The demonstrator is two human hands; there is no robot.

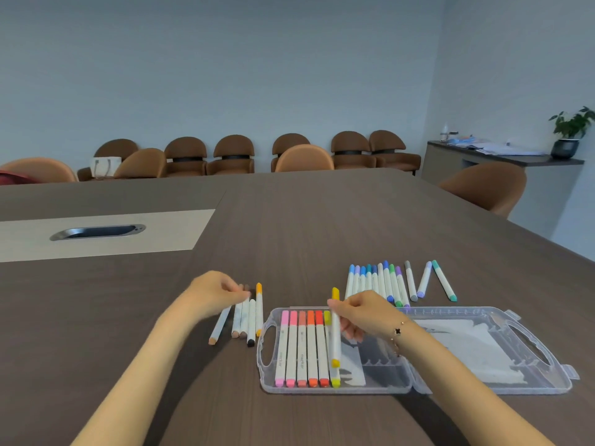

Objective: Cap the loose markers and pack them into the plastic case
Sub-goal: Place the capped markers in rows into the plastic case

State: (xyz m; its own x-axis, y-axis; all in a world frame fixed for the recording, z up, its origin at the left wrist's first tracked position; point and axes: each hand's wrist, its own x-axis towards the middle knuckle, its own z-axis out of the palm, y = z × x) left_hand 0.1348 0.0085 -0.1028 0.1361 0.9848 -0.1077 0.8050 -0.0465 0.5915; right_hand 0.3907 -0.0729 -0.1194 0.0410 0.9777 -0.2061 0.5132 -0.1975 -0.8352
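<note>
The clear plastic case (399, 386) lies open near the table's front edge, its lid (531, 329) folded out to the right. Several capped markers (301, 349), pink through orange to yellow-green, fill its left slots. My right hand (357, 313) holds a yellow-capped marker (335, 329) upright over the case beside them. My left hand (215, 292) rests on a small group of loose markers (248, 317) with brown, black and orange caps, left of the case; its fingertips touch their upper ends. A row of blue, green and purple markers (375, 284) lies behind the case.
Three more markers (428, 281), grey, lilac and teal, lie apart at the back right. A cable port (98, 232) sits in a pale panel at the left of the brown table. Chairs line the far wall; a sideboard with a plant (568, 133) stands at right.
</note>
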